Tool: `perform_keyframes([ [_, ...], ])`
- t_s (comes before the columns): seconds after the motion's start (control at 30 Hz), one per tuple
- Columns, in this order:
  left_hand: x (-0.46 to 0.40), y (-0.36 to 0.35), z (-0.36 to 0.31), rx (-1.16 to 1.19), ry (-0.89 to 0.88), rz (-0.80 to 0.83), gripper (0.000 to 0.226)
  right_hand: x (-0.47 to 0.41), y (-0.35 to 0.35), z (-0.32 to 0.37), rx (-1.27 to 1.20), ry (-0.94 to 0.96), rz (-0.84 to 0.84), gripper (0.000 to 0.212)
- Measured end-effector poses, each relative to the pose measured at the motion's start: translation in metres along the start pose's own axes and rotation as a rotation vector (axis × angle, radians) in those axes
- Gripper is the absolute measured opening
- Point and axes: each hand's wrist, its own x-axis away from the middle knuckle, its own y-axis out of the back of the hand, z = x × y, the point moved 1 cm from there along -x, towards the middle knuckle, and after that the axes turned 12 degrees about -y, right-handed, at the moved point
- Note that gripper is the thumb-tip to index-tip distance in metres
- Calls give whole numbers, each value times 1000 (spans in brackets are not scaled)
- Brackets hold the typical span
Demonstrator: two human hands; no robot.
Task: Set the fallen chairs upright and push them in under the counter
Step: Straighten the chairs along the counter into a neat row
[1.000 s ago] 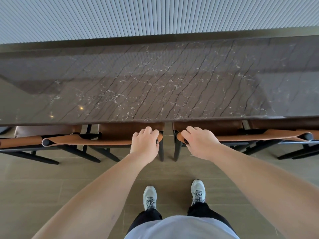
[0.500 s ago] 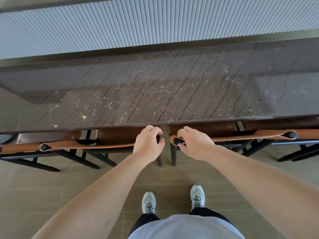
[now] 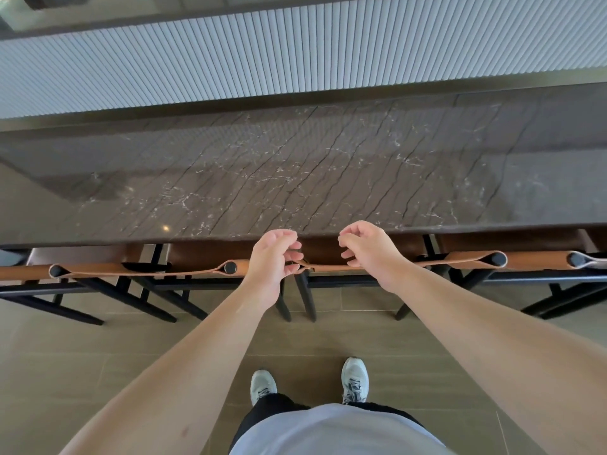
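Two bare hands hover just above the backrests of the chairs, both with fingers loosely curled and nothing held, each grip slack and half wide. The left hand hangs over the right end of the tan leather backrest of the chair left of centre, close beside its black round post end; whether a fingertip touches the leather cannot be told. The right hand hangs over the thin tan leather backrest edge of the chair right of centre, apart from it as far as the view shows.

All the dark-framed chairs with brown leather seats stand upright in a row along the near edge of the dark veined marble desk. Their brown seats reach in under the desk's edge, while the backrests and black legs stay out on the near side. A further chair shows at the far left and another at the far right.

Beyond the desk runs a pale ribbed wall panel. Below, grey sneakers stand on the beige tiled floor, with black trousers and a light shirt at the bottom edge.
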Motion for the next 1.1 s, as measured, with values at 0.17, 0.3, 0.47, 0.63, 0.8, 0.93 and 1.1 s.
perform_keyframes([
  [0.17,17,-17,-1,28,14,20,12,14,14,-9,-184,-47,12,10],
  [0.3,23,-26,-7,88,8,72,14,26,19,-12,-307,-72,-4,10],
  [0.47,30,-34,-11,131,6,162,18,47,26,-21,-447,-108,-44,11],
  [0.63,40,-42,-1,169,37,243,18,71,34,-32,-481,-105,-133,11],
  [0.8,56,-51,2,180,55,277,16,96,46,-47,-485,-110,-164,13],
  [0.93,67,-58,0,159,52,308,17,103,64,-47,-499,-98,-192,12],
  [1.1,73,-78,1,123,35,307,20,100,92,-47,-504,-67,-185,14],
])
